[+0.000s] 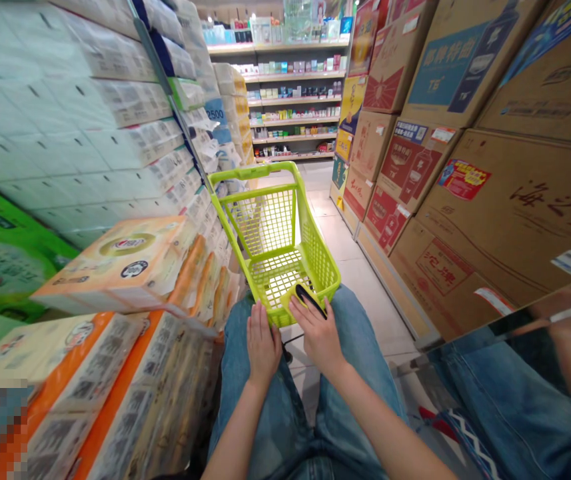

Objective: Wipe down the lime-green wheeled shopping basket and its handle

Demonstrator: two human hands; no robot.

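Observation:
A lime-green plastic shopping basket (275, 227) with mesh walls is tilted in front of my knees; its inside shows only bare mesh. My left hand (264, 343) lies against its near wall, fingers stretched out and close together. At the near right corner, the fingers of my right hand (319, 333) are bent over a yellow-green piece with a black strip (310, 298), which looks like the basket's pull handle. The fingers partly cover that piece. Both of my forearms reach forward over my jeans (365, 347).
Packs of tissue paper (115, 260) are stacked close on the left. Cardboard cartons (515, 200) rise along the right, above a mirror-like surface (515, 367) with reflections. Shelves of small goods (295, 100) stand at the far end of the tiled aisle (322, 200).

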